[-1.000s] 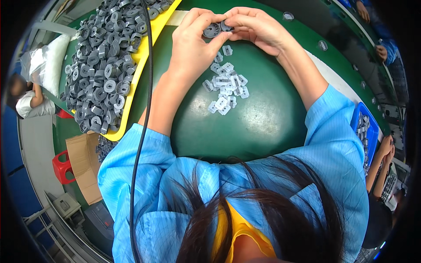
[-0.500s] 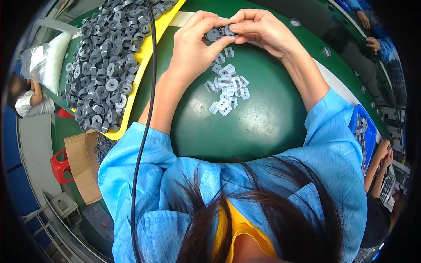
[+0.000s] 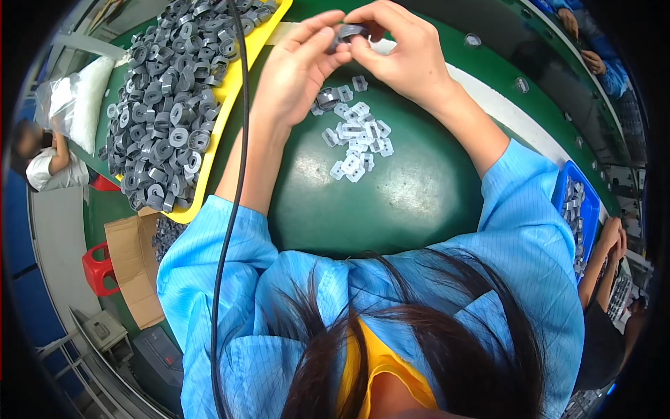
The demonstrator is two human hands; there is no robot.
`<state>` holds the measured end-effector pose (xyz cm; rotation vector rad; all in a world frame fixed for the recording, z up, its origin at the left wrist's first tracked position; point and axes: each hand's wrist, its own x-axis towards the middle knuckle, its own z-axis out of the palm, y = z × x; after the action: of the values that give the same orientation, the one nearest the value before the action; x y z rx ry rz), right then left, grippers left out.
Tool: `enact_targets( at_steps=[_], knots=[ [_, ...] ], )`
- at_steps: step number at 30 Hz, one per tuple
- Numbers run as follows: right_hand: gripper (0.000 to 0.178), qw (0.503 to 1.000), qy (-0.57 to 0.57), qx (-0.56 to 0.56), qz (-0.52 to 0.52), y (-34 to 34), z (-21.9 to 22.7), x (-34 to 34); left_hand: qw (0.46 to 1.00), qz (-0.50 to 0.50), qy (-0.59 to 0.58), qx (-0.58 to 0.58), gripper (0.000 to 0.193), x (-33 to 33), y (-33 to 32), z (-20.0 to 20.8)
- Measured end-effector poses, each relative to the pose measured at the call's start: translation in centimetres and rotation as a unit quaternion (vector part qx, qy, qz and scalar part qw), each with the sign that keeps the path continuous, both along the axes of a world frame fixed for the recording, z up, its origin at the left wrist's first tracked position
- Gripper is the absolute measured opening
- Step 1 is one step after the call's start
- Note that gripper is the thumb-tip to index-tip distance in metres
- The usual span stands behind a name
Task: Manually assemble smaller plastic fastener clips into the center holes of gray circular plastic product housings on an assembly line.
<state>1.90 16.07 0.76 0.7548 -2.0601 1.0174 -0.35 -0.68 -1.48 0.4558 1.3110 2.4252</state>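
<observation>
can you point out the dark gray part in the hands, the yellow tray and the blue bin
Dark gray part (image 3: 353, 31): head view, on its curved upper side.
Yellow tray (image 3: 227, 95): head view, on its right-hand rim.
Blue bin (image 3: 592, 206): head view, on its right-hand wall.

1. We find the head view taken from the left of two fisheye cameras worn side by side on the person's head.
2. We note it faces steeply down, past dark hair (image 3: 447, 356) and a blue smock (image 3: 192, 279) close below, to the left hand (image 3: 289, 80) and right hand (image 3: 413, 59) farther out.
3. We record wide coverage, yellow tray (image 3: 225, 92) to blue bin (image 3: 592, 202), bending rimward.
</observation>
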Motion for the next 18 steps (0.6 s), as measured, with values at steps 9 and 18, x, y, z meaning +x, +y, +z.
enact_targets(
  at_steps=[9,18],
  knots=[
    [0.014,0.915,-0.324,-0.194,0.14,1.0,-1.3,-1.5,0.993,-0.029,0.016,-0.117,0.025,-1.3,-1.7,-0.4],
    [0.02,0.94,-0.232,-0.033,-0.248,8.9,-4.4,-6.0,0.974,0.095,0.028,-0.204,0.032,-2.0,-2.5,-1.0]
  ],
)
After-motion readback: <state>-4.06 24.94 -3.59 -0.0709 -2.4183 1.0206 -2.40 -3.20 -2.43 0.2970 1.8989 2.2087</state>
